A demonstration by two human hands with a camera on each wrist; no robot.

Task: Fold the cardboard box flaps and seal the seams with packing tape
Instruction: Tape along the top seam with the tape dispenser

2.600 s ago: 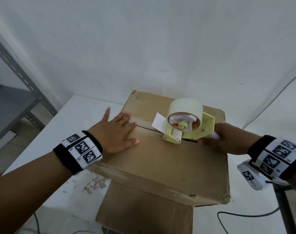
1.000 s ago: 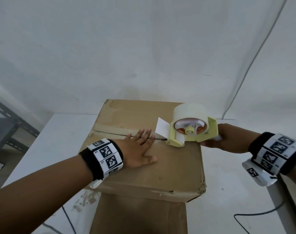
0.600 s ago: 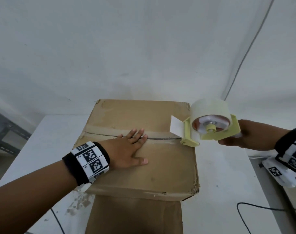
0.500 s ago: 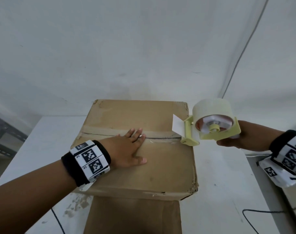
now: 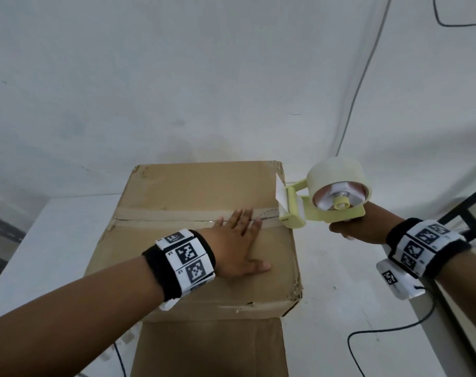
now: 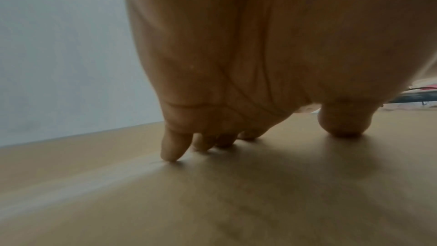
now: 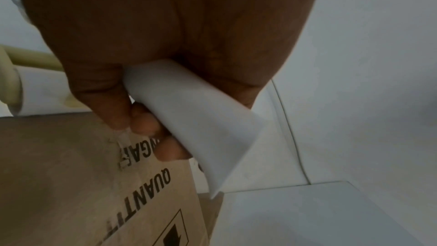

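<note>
Fig.: taping the top seam. The cardboard box (image 5: 204, 240) is standing on the white worktop (image 5: 68, 227), toward the worktop's far edge by the wall, w/ its top flaps folded shut and meeting along a centre seam (image 5: 163, 217) running left-right. The left hand (image 5: 238, 250) is lying flat on the near flap, fingers straight and spread, fingertips (image 5: 242, 213) touching the seam; the left wrist view is showing the same fingers (image 6: 170, 149) pressing on cardboard. Purpose, as judged: it is holding the flaps level and keeping the box from sliding while tape is being drawn across. The right hand (image 5: 351, 227) is wrapping round the white handle (image 7: 189, 115) of the yellow tape dispenser (image 5: 324, 205), fingers curled tight about it. The dispenser's roller end is sitting at the box's right top edge, just past the seam's end, w/ the roll (image 5: 337, 183) hanging out over the worktop beside the box. A shiny strip of tape (image 5: 266, 213) is appearing to lie along the seam from the fingertips to that edge; probably the run is nearing its end, w/ the cut and press-down over the side wall not yet done. Box contents: cannot tell, the flaps are hiding the inside. Printed lettering is showing on the box's right wall (image 7: 146, 194).
</note>
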